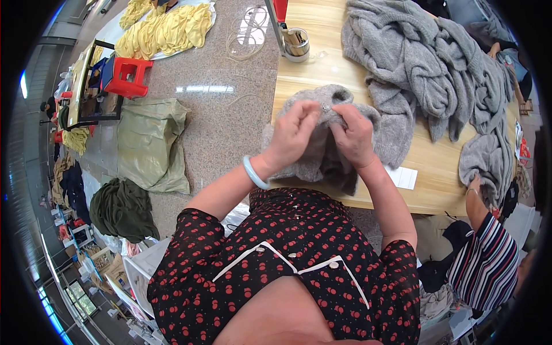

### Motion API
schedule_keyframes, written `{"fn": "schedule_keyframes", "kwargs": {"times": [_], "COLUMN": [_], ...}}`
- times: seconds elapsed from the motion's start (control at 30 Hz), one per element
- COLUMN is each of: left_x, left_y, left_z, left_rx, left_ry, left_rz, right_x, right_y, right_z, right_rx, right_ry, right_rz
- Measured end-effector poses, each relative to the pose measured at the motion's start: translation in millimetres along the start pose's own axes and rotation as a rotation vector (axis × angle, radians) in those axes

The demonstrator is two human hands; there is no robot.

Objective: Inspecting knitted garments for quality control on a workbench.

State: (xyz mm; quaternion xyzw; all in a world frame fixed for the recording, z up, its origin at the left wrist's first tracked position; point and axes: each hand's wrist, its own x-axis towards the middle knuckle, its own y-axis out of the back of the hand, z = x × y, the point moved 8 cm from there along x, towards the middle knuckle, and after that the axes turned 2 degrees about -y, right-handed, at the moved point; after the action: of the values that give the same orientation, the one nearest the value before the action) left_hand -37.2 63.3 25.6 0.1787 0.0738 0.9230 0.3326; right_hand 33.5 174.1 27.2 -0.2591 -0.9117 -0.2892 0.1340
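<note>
A grey fuzzy knit garment (323, 150) lies bunched at the near left corner of the wooden table, in front of my body. The fingertips of my left hand (294, 131) are closed on its upper edge. Close beside them, my right hand (354, 135) pinches the same edge between thumb and fingers. A small whitish patch of the knit shows between my two hands. Whether a small tool or thread is in my fingers I cannot make out. On my left wrist is a pale bangle (253, 172).
Grey knitwear (402, 63) is heaped along the table's (431, 190) far right. A metal can (296, 45) and a white paper (402, 177) lie on it. To the right, a co-worker in stripes (484, 259) touches a grey garment. A red stool (127, 77) and green sack (150, 144) are left.
</note>
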Motion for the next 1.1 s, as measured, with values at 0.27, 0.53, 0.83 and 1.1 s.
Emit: {"fn": "schedule_keyframes", "kwargs": {"times": [0.27, 0.53, 0.83, 1.1], "left_x": [18.0, -10.0, -20.7, -27.1], "left_y": [-10.9, -15.7, 18.5, 25.6], "left_z": [-18.5, -50.7, -49.1, -53.6], "left_rx": [-0.023, -0.185, 0.267, 0.502], "left_ry": [0.194, 0.415, 0.047, 0.073], "left_rz": [-0.437, -0.315, -0.197, -0.272], "right_x": [0.4, 3.6, -7.5, -36.2], "right_y": [2.8, 5.2, 9.3, 20.3], "right_z": [-11.2, -4.2, 41.4, 79.3], "right_rx": [-0.013, -0.102, -0.418, -0.154], "right_ry": [0.095, 0.044, -0.083, -0.475], "right_rz": [-0.066, -0.064, -0.132, -0.134]}}
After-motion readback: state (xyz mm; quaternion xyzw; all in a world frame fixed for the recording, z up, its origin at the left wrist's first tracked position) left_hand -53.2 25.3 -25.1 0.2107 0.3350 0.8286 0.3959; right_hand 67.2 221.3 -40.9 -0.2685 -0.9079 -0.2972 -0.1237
